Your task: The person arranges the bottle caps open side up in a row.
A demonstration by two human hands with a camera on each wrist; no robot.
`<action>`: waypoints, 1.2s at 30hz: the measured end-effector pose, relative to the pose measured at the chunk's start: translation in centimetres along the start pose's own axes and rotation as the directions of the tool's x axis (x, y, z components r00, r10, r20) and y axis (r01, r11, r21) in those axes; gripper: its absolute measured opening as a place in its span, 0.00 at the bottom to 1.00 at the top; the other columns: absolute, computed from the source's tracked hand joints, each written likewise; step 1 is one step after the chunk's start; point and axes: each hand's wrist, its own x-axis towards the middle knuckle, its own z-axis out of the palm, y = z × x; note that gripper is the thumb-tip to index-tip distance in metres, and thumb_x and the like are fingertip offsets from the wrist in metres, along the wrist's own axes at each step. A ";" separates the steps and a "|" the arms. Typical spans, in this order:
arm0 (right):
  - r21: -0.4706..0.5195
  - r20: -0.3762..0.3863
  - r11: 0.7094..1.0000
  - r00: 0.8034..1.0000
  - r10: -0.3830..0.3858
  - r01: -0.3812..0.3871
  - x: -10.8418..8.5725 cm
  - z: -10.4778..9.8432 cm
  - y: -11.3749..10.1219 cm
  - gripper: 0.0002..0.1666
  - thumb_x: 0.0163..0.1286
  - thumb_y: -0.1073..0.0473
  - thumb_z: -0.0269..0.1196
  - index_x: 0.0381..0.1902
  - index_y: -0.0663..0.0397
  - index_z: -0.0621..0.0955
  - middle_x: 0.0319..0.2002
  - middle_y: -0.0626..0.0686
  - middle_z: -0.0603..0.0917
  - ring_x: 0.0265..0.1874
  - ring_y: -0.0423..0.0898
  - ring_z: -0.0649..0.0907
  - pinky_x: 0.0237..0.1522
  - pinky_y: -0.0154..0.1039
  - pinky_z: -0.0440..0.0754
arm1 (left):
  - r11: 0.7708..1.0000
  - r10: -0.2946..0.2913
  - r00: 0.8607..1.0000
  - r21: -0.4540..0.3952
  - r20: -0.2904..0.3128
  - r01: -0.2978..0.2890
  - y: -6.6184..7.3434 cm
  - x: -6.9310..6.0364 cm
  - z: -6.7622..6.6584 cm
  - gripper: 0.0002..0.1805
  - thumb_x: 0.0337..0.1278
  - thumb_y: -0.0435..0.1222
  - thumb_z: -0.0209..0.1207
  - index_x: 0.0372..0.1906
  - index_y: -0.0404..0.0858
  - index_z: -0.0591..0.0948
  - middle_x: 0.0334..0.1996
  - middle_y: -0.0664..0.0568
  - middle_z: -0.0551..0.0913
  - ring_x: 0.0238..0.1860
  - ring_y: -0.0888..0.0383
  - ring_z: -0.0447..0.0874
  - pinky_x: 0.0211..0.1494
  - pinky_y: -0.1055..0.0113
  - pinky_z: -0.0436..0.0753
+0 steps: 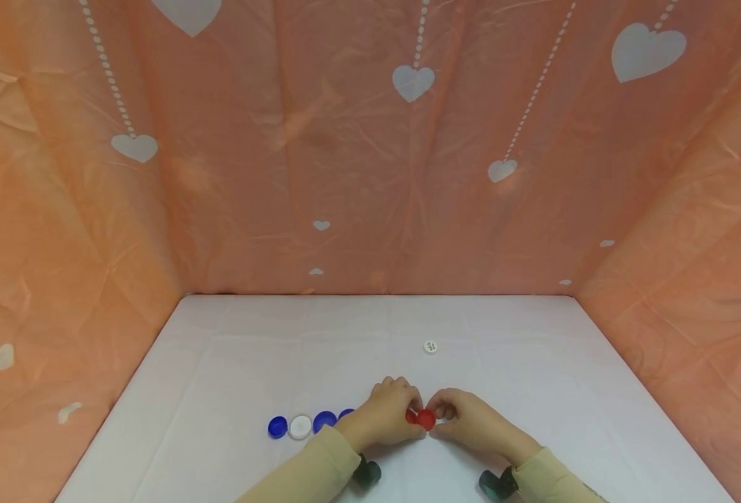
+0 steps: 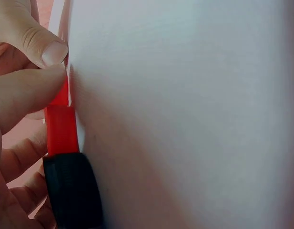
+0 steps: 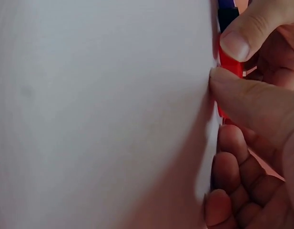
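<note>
Two red bottle caps lie side by side on the white table between my hands, the nearer-right red cap [image 1: 426,420] partly covering the other red cap [image 1: 411,417]. My left hand [image 1: 390,413] reaches over the row and holds the red caps between thumb and index finger. From the other side my right hand [image 1: 467,419] pinches the right red cap, its thumb close to the left thumb. A black cap [image 2: 73,191] stands against the left red cap [image 2: 62,130], hidden by my left hand in the head view.
Leftward the row goes on with a blue cap [image 1: 325,421], a white cap [image 1: 300,427] and another blue cap [image 1: 278,427]. One more blue cap [image 1: 346,413] is partly hidden by the left wrist. A printed white cap [image 1: 430,347] lies farther back. Orange cloth [image 1: 370,175] encloses the table.
</note>
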 end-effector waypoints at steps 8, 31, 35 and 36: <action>0.021 -0.007 0.999 0.999 0.033 -0.033 0.2 -1.4 0.9 0.13 0.59 0.52 0.71 0.42 0.41 0.82 0.32 0.40 0.80 0.35 0.41 0.78 0.39 0.37 0.75 | 0.993 -0.034 0.998 -0.113 0.055 0.040 0.0 0.3 -1.2 0.22 0.42 0.52 0.72 0.40 0.47 0.80 0.34 0.63 0.76 0.39 0.63 0.70 0.44 0.66 0.72; 0.328 -0.328 0.930 0.902 0.279 -0.168 6.5 -1.8 2.3 0.24 0.66 0.55 0.65 0.57 0.57 0.76 0.45 0.54 0.80 0.46 0.49 0.77 0.47 0.44 0.77 | 0.869 -0.236 0.971 -0.455 -0.039 0.193 -2.2 6.6 -2.2 0.28 0.52 0.43 0.69 0.56 0.37 0.73 0.43 0.46 0.80 0.46 0.51 0.78 0.54 0.53 0.76; 0.281 -0.322 0.937 0.899 0.296 -0.208 6.9 -1.9 2.6 0.31 0.66 0.53 0.65 0.63 0.58 0.72 0.48 0.57 0.78 0.49 0.53 0.76 0.53 0.51 0.73 | 0.852 -0.256 0.966 -0.481 -0.040 0.206 -2.4 6.9 -2.2 0.32 0.51 0.44 0.70 0.59 0.38 0.71 0.47 0.44 0.79 0.51 0.48 0.77 0.56 0.51 0.74; 0.263 -0.320 0.940 0.900 0.298 -0.218 7.0 -2.0 2.7 0.32 0.66 0.53 0.65 0.64 0.58 0.72 0.49 0.58 0.78 0.50 0.54 0.76 0.54 0.53 0.72 | 0.851 -0.258 0.965 -0.483 -0.041 0.207 -2.4 6.8 -2.2 0.32 0.51 0.44 0.70 0.59 0.37 0.71 0.47 0.44 0.79 0.52 0.47 0.77 0.57 0.50 0.73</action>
